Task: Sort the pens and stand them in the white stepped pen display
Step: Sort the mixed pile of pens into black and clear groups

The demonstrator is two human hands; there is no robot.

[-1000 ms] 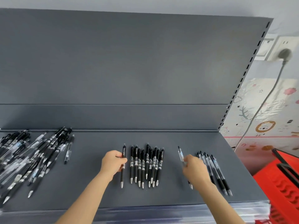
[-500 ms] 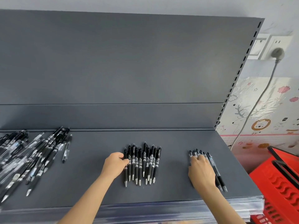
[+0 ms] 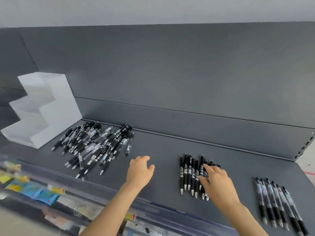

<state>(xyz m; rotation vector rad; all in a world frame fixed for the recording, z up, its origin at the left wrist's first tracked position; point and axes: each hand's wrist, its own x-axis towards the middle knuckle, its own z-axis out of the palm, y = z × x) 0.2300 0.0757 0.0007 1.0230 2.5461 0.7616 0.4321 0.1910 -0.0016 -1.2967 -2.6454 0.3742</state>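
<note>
The white stepped pen display [image 3: 58, 106] stands at the far left of the grey shelf [image 3: 162, 150], with no pens in it. Beside it lies a loose heap of mixed pens [image 3: 95, 145]. In the middle sits a tidy row of black pens [image 3: 190, 174]; my right hand [image 3: 216, 183] lies over its right part with fingers stretched across the pens. A second row of clear-barrelled pens [image 3: 276, 203] lies at the right. My left hand [image 3: 140, 171] hovers between the heap and the black row, fingers loosely bent, holding nothing.
The shelf's grey back panel [image 3: 170, 74] rises behind everything. Below the front edge, packets with coloured labels [image 3: 32, 189] hang on a lower level, blurred. Bare shelf surface lies between the heap and the black row.
The view has swung left, bringing the white display into sight. My left hand let go of the black pens and moved left. My right hand left the clear pens and reached onto the black row.
</note>
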